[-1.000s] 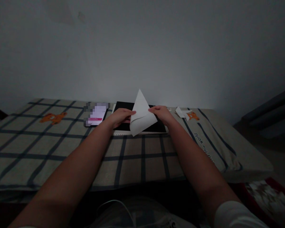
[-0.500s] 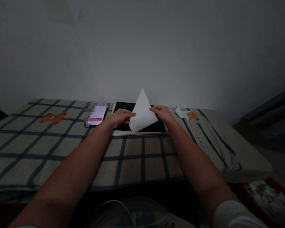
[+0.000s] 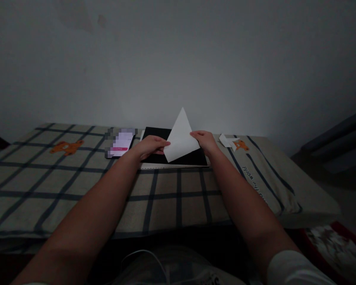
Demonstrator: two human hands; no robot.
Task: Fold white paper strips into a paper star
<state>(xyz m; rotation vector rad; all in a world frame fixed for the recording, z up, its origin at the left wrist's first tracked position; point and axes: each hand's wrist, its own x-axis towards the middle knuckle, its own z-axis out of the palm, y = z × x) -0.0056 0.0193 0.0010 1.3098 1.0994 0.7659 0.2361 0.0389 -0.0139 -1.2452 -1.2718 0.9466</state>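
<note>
A folded sheet of white paper (image 3: 181,136), pointed at the top, is held up between my two hands. My left hand (image 3: 153,145) pinches its left edge between thumb and fingers. On the opposite edge, my right hand (image 3: 204,140) grips the paper in the same pinching way. Behind and below it lies a black flat board or cover (image 3: 154,135), partly hidden by the paper and my hands. White pages (image 3: 166,166) show along the near edge of this black cover.
To the left lies a phone (image 3: 121,143) with a lit, partly blurred screen. Scraps of white paper (image 3: 225,141) rest on the right. A checked cloth (image 3: 163,198) with bear prints covers the table, which stands against a grey wall (image 3: 178,59).
The paper has shifted slightly right and up, and its lower edge has changed shape, with the lower flap line no longer showing. My right hand has moved a little to the right.
</note>
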